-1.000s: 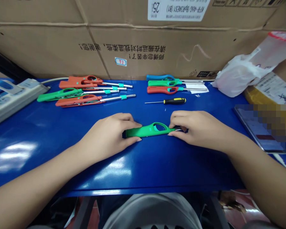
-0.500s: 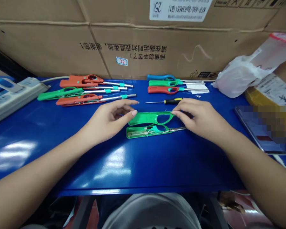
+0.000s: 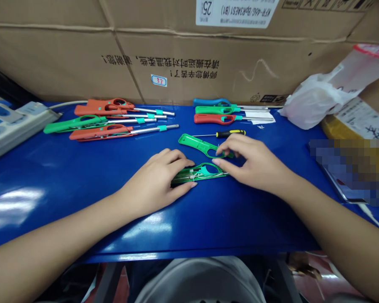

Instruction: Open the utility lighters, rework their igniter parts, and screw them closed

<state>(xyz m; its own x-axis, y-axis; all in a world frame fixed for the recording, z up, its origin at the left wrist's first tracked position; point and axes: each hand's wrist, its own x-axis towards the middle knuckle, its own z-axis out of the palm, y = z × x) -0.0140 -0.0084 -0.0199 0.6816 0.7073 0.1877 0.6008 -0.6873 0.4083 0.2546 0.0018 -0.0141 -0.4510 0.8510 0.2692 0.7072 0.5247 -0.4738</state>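
Green plastic is what we've got front and centre in the head view: an opened green lighter lies on the shiny blue table between our hands, insides facing up, with a teal trigger showing. Our left hand has the butt end pinched, thumb on the near edge and fingers on the far one. Our right hand is over by the barrel end, half curled, thumb and fingers a bit apart; honestly we can't tell if it's gripping anything. Just behind the lighter sits a loose green cover half, angled, its right end partly hidden by our right fingers. Past that we've got a black-and-yellow screwdriver, then a red lighter, a second green lighter and a blue lighter, side by side. Over left there's a bunch of orange lighters with one more green lighter among them, near a white power strip. Big cardboard box along the back, plastic bag on the right.
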